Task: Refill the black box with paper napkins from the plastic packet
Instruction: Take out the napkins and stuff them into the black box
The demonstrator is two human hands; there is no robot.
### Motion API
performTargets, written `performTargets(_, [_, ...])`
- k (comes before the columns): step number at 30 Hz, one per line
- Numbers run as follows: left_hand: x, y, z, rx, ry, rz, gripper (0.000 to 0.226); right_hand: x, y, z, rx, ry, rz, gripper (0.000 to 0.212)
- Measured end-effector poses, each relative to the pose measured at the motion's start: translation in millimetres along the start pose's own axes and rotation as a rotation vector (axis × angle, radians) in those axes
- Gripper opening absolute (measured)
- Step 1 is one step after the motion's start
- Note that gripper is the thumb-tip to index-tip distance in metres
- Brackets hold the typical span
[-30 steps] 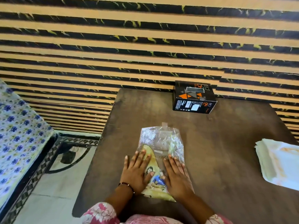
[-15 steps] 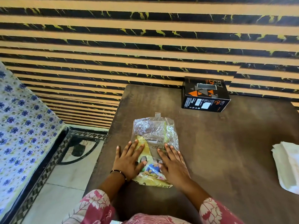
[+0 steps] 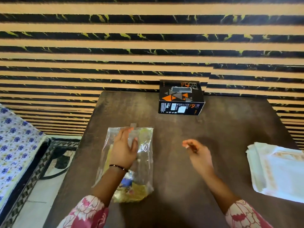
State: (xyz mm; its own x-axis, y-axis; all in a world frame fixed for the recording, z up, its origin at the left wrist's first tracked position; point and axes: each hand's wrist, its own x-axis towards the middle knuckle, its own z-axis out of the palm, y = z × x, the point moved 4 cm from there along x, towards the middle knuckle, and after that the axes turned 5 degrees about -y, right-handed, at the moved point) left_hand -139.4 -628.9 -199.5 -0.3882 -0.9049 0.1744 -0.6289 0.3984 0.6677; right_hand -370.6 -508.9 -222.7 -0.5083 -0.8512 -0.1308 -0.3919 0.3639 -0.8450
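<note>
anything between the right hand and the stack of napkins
Nothing: in the head view only bare table separates the right hand from the napkin stack.

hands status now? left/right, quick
Left hand: open, flat on the plastic packet, not gripping.
Right hand: open, empty, above the table.

Both forearms are bare from the cuffs forward. The left hand point(image 3: 123, 148) has a thin dark bracelet point(image 3: 118, 167) around the wrist, a narrow band with small beads that are too small to make out clearly. Its visible fingernails carry an orange-pink polish. The left sleeve point(image 3: 85, 213) is a pink-red fabric printed with large white scalloped floral shapes, ending in a loose cuff. The right hand point(image 3: 198, 153) is blurred, and its wrist is bare. The right sleeve point(image 3: 245, 215) shows the same pink-and-white floral print.
</note>
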Motion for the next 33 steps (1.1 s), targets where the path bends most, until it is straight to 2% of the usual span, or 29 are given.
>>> performTargets(3, [29, 38, 28, -0.179, 0.018, -0.022, 0.04, 24, 9, -35, 0.065, 0.093, 0.068, 0.029])
performTargets(5, [51, 53, 47, -0.313, 0.016, -0.13, 0.042, 42, 10, -53, 0.107, 0.138, 0.116, 0.022])
performTargets(7, [72, 63, 66, -0.443, -0.045, -0.228, 0.049, 62, 10, -66, 0.119, 0.164, 0.16, 0.019])
performTargets(9, [91, 69, 77, -0.502, -0.099, -0.273, 0.059, 83, 10, -73, 0.12, 0.139, 0.214, 0.029])
performTargets(13, [120, 72, 94, -0.368, -0.261, -0.307, 0.081, 116, 10, -76, 0.194, 0.013, 0.302, 0.057])
performTargets(17, [140, 75, 112, -0.31, -0.319, -0.359, 0.099, 142, 5, -75, 0.367, -0.042, 0.325, 0.059])
performTargets(23, [144, 76, 121, -0.339, -0.236, -0.366, 0.087, 150, 5, -72, 0.461, -0.085, 0.282, 0.055])
performTargets(33, [69, 82, 121, -0.296, -0.326, -0.25, 0.078, 77, 24, -76, 0.536, -0.099, 0.305, 0.066])
